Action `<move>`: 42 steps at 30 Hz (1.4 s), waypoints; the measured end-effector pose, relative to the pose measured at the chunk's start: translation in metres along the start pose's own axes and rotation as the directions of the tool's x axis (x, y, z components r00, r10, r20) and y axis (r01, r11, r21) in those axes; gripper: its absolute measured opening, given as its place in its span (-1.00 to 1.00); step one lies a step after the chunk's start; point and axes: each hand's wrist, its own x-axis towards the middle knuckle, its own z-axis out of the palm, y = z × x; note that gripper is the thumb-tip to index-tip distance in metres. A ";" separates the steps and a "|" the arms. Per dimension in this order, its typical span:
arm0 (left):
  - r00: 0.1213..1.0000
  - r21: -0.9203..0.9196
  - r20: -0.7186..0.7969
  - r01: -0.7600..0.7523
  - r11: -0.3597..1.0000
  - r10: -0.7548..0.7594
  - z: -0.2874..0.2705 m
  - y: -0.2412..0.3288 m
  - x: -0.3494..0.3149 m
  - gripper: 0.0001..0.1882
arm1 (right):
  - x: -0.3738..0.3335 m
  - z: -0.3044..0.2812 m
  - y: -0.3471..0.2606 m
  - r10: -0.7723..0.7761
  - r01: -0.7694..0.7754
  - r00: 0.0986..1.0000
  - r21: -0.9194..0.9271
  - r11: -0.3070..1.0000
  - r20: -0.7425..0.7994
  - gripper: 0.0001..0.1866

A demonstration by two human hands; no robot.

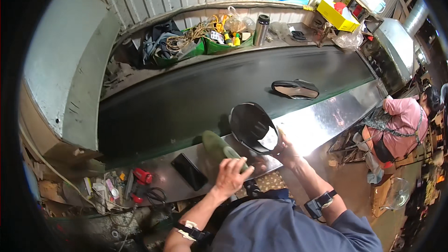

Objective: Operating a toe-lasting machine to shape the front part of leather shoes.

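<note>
My right hand (285, 153) grips the rim of a black shoe upper (242, 116) and holds it with the wide opening facing me. A white patch (269, 138) shows inside it. Just left of that, my left hand (229, 177) has its fingers round the near end of a green shoe last (213, 143), which tilts away from me over the metal ledge. The last and the upper are side by side; whether they touch I cannot tell. Farther off, a black shoe (296, 89) with a pale inside lies on the dark conveyor belt (186, 105).
A black phone (189, 171) lies on the metal ledge (322, 120) by my left hand. Left of it are a red tool (142, 176) and loose clutter. Green bins (219, 46) and a steel flask (262, 30) line the far side. Another person (401, 123) sits at the right.
</note>
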 end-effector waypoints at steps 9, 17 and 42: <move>0.390 -0.841 0.531 0.134 -0.525 -0.752 -0.003 -0.019 0.033 -0.52 | -0.089 0.064 -0.019 -0.190 0.285 0.955 -0.871 0.400 0.225 -0.65; 0.190 -0.663 0.602 0.659 -0.354 -0.775 0.012 -0.107 0.006 -0.68 | -0.093 0.037 0.070 0.001 0.733 0.477 -0.397 -0.552 0.879 -0.55; -0.003 -0.101 0.128 0.995 -0.016 -0.992 0.070 -0.030 0.044 -0.38 | -0.063 -0.053 0.074 -0.125 0.710 0.700 -0.704 0.021 0.703 -0.07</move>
